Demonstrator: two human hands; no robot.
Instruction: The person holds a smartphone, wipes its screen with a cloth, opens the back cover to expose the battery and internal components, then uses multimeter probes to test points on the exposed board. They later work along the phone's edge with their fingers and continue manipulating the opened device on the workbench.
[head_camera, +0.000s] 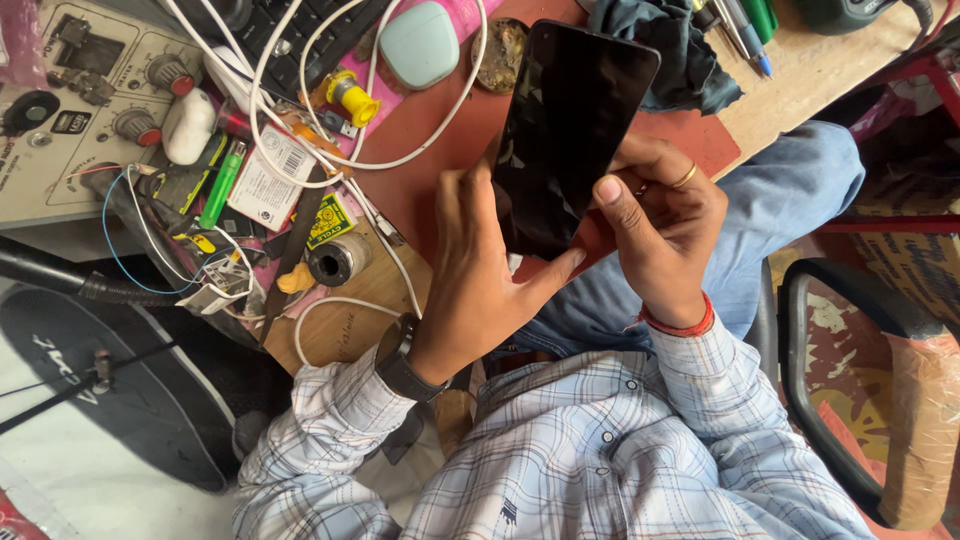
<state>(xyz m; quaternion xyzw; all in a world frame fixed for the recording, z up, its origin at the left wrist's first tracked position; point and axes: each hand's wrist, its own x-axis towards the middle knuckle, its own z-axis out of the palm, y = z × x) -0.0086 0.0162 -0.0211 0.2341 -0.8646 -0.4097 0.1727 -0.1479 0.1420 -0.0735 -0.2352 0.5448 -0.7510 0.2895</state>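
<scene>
Far left: grey metal bench instrument with red-capped knobs (95, 95), sitting on the cluttered wooden workbench (350, 330). Beside it a white oval plastic piece (188, 125), a green pen-shaped tool (220, 185) and tangled white cables (300, 100) looping over a yellow plastic plug (352, 97). A small dark metal spool (335, 260) stands near the bench edge. Further back, a pale mint rounded plastic case (420, 45) lies on the red mat (440, 140).

Centre: my left hand (475, 270), black watch on the wrist, is curled against the left edge of the black glass-fronted smartphone (570, 130), thumb stretched under its lower end. The phone is tilted, screen dark, lifted above the mat and over my lap.

Right of it: my right hand (665, 225), gold ring on one finger and red thread at the wrist, closes on the phone's right edge; thumb tip pressed at the lower right of the screen, fingers wrapped behind.

Behind: a dark teal crumpled cloth (665, 50) touching the phone's top corner in view. Far right: black chair armrest (850, 400).
</scene>
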